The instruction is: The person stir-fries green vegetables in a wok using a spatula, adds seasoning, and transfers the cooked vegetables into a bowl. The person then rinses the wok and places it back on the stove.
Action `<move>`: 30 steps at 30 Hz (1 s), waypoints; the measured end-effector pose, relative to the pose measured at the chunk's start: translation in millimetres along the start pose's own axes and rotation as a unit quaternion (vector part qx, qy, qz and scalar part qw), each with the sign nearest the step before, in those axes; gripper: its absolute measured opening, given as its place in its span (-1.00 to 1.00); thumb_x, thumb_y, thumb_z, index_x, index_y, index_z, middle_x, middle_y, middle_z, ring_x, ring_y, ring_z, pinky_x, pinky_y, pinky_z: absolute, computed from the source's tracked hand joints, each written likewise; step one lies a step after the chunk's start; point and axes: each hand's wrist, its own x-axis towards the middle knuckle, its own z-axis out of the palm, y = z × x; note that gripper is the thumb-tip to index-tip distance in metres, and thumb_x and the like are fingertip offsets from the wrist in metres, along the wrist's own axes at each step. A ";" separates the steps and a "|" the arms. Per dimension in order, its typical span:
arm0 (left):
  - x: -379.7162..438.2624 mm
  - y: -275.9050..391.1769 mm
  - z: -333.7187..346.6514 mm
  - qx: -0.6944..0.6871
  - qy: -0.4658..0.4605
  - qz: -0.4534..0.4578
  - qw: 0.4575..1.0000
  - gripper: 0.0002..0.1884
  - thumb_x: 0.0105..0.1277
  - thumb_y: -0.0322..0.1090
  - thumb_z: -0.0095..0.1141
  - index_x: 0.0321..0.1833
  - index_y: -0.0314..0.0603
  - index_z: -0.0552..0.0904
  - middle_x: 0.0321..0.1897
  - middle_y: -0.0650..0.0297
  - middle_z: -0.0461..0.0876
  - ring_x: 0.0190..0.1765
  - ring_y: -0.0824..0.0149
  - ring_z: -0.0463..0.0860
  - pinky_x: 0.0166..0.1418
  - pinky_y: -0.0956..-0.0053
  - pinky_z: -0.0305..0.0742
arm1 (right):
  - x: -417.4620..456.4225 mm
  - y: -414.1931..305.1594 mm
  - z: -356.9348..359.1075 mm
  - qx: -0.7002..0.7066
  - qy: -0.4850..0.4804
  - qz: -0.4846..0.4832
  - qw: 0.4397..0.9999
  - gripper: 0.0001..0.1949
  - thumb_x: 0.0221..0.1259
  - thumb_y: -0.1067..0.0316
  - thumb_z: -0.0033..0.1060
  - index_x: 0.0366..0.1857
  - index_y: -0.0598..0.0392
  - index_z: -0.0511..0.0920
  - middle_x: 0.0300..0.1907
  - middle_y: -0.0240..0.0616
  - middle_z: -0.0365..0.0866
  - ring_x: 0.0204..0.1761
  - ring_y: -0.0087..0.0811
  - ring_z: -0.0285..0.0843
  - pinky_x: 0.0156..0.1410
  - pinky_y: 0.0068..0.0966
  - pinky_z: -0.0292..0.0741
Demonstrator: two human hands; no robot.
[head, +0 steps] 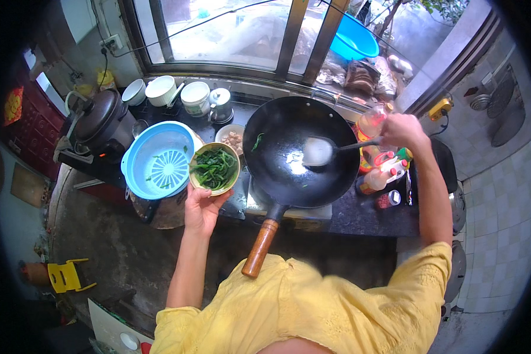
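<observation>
My left hand (pixel 205 208) holds a pale yellow bowl (pixel 228 189) filled with cooked leafy greens (pixel 217 168). To its right a black wok (pixel 274 177) sits on the stove (pixel 312 212), its wooden handle (pixel 261 248) pointing towards me. In my right hand (pixel 400 130) is the handle of a metal wok spatula (pixel 319 151), whose blade rests inside the wok. A single green leaf (pixel 257 141) clings to the wok's left wall. Left of the bowl, a blue plastic colander (pixel 135 155) has a few leaf scraps in it.
Sauce bottles (pixel 376 179) and a small jar (pixel 388 199) crowd the counter's right side. Behind the bowl stands a dish of chopped pieces (pixel 232 139). White bowls (pixel 160 90), a lidded pot (pixel 221 106) and an electric pressure cooker (pixel 99 119) line the back left. Windows (pixel 221 35) face the counter.
</observation>
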 end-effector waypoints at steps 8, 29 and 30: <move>-29.8 8.0 -38.4 -0.011 0.069 0.036 0.997 -0.33 0.15 -0.52 0.08 0.40 -0.18 0.28 0.28 -0.04 0.50 0.17 -0.11 0.70 0.13 0.00 0.81 | 10.1 -58.9 2.8 -0.007 0.239 -0.104 0.965 -0.82 0.17 0.15 0.42 -0.18 -0.14 0.77 -0.24 -0.23 0.72 -0.12 -0.16 0.76 -0.09 -0.16 0.61; -0.2 -61.6 -63.1 0.105 0.099 -0.086 0.986 -0.52 0.16 -0.58 0.02 0.16 -0.13 0.27 0.07 -0.06 0.58 -0.06 -0.03 0.76 -0.02 0.06 0.80 | 49.6 -12.3 -40.4 0.057 -0.157 0.008 0.986 -0.67 0.01 0.13 0.50 -0.10 -0.11 0.84 -0.30 -0.28 0.83 -0.26 -0.36 0.81 -0.14 -0.38 0.68; 2.9 -63.8 -64.3 0.114 0.101 -0.091 0.984 -0.51 0.16 -0.58 0.02 0.17 -0.13 0.27 0.06 -0.06 0.58 -0.08 -0.02 0.76 -0.03 0.07 0.80 | 55.2 -18.1 -36.2 0.065 -0.150 -0.020 0.986 -0.66 0.01 0.12 0.49 -0.08 -0.14 0.84 -0.29 -0.28 0.83 -0.23 -0.35 0.81 -0.11 -0.37 0.68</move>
